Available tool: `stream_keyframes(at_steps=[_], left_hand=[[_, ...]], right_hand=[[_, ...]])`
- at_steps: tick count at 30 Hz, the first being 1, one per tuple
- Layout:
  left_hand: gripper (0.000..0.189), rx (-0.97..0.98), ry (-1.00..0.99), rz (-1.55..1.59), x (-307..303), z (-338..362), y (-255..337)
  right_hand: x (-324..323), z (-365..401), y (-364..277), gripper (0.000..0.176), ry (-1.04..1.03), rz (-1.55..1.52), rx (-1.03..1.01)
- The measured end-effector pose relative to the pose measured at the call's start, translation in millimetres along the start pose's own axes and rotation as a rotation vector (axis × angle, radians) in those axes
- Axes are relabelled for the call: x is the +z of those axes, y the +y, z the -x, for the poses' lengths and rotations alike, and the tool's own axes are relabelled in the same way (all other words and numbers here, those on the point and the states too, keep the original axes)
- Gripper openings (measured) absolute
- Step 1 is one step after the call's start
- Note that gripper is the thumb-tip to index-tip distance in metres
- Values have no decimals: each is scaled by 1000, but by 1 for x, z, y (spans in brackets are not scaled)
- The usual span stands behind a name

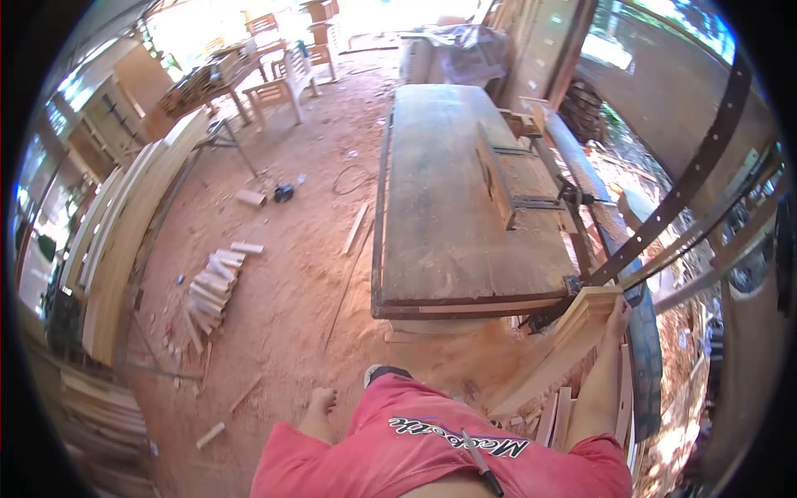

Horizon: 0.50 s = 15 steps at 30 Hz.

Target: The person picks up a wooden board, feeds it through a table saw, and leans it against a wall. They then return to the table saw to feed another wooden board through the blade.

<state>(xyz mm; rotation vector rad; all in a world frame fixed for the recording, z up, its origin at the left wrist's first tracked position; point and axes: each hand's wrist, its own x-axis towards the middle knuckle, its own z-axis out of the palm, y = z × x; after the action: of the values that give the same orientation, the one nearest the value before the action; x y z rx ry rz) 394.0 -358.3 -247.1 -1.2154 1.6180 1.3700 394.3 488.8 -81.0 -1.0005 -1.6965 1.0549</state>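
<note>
My left hand (324, 399) hangs low beside my body over the sawdust floor, fingers curled in, with nothing seen in it. Out to the right, my right hand (618, 319) grips the far end of some long pale wooden boards (573, 332), which lean at a slant near the table's front right corner. Part of that hand is hidden behind the wood. Just ahead stands a large dark-topped work table (448, 199) with a wooden fence (496, 177) on its right half. A pen (481, 461) lies against my red shirt.
Several short wood pieces (216, 286) lie heaped on the floor at left. Long planks (137, 224) rest on a stand beyond them. Wooden chairs (286, 87) stand at the back. A curved metal strap (681, 195) slants across the right side. More boards (560, 419) stand by my right arm.
</note>
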Motion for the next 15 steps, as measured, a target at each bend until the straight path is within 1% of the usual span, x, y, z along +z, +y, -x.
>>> stream_keyframes(at_steps=[1, 2, 3, 5, 7, 8, 9, 10, 12, 15], left_hand=[[30, 42, 55, -182, 18, 15, -14], [34, 77, 104, -369, 27, 26, -29], [34, 53, 113, -350, 32, 37, -41], [42, 34, 30, -266, 37, 40, -62], [41, 8, 49, -254, 35, 45, -60], [39, -17, 58, -267, 35, 48, -58], [37, 2, 122, -258, 35, 45, -56], [35, 20, 186, -260, 33, 38, -54], [30, 109, 179, -137, 29, 37, -47], [29, 107, 152, -265, 34, 59, -11]], right_hand=[[4, 3, 2, 50, -33, 0, 3], [1, 5, 3, 51, -11, 1, -45], [-4, 7, 2, 52, 11, 2, -94], [-23, 22, 1, 52, -67, 72, -40], [-47, 59, -29, 47, -228, 145, 31], [-50, 61, 23, 37, -157, 151, -58], [-59, 84, 35, 36, -328, 227, -28], [-70, 108, 48, 41, -492, 311, 7], [-59, 135, 153, 45, -257, 48, 56], [-42, 123, 97, 45, -232, -133, -37]])
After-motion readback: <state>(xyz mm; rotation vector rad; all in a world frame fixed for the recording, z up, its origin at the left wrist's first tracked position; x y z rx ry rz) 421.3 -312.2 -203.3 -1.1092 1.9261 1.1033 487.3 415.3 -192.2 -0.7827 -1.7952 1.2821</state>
